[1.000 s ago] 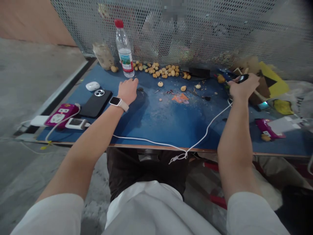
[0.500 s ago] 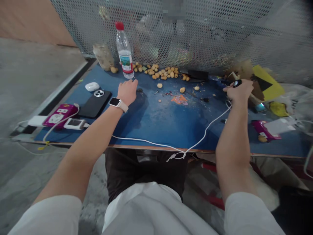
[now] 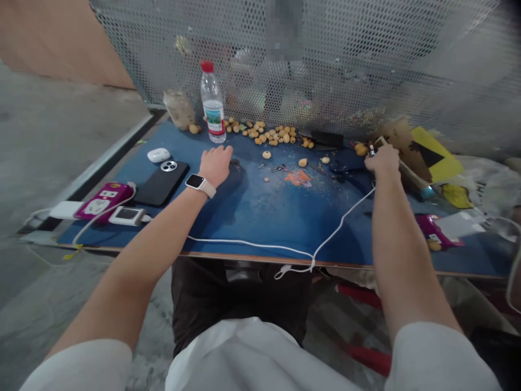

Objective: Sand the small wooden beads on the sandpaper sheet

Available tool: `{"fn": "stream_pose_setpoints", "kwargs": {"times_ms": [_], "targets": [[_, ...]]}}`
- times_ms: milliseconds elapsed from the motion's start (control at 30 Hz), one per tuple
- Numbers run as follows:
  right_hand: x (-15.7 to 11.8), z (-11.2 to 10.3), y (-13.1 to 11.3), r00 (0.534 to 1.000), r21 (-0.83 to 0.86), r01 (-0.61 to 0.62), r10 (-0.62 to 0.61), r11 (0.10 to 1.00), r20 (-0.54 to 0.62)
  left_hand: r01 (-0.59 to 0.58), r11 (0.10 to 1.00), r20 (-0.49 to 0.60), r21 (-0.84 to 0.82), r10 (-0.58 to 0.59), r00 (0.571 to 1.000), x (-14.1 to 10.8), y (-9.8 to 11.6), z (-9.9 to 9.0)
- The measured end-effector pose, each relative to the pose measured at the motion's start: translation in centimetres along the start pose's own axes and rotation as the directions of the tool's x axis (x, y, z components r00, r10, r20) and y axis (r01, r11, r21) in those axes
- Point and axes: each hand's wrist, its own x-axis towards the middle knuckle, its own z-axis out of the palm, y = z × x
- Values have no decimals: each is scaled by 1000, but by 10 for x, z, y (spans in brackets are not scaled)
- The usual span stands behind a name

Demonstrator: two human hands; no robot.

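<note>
My left hand (image 3: 216, 164) rests on the blue tabletop (image 3: 260, 217) in front of a water bottle with a red cap (image 3: 213, 111). Its fingers are curled under, and I see nothing in them; a white watch is on that wrist. A small dark disc (image 3: 234, 162) lies just right of this hand. At the far right, my right hand (image 3: 385, 159) is closed beside an open cardboard box (image 3: 411, 149). A small dark piece with a shiny end (image 3: 371, 151) shows at its fingers, too small to name. A white cable (image 3: 345, 214) runs up to just below that hand.
Several yellow-brown round fruits (image 3: 280, 134) lie along the perforated metal screen (image 3: 325, 70). A black phone (image 3: 160, 183), a white earbud case (image 3: 158, 155) and a purple power strip (image 3: 106, 196) are at left. Another purple socket block (image 3: 431, 227) lies at right, near yellow card (image 3: 437, 155).
My right hand has shifted left within the view, and the black object on top of it no longer shows. My left hand stays by the bottle. The whole view has tilted up slightly.
</note>
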Motion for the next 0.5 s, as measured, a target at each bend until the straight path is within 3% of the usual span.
{"fn": "stream_pose_setpoints", "kwargs": {"times_ms": [167, 500], "targets": [[7, -12, -15, 971, -76, -138, 150, 988, 187, 5, 1000, 8, 13, -5, 1000, -1, 0, 1], [28, -28, -26, 929, -140, -42, 91, 989, 360, 4, 1000, -10, 24, -4, 1000, -2, 0, 4]]}}
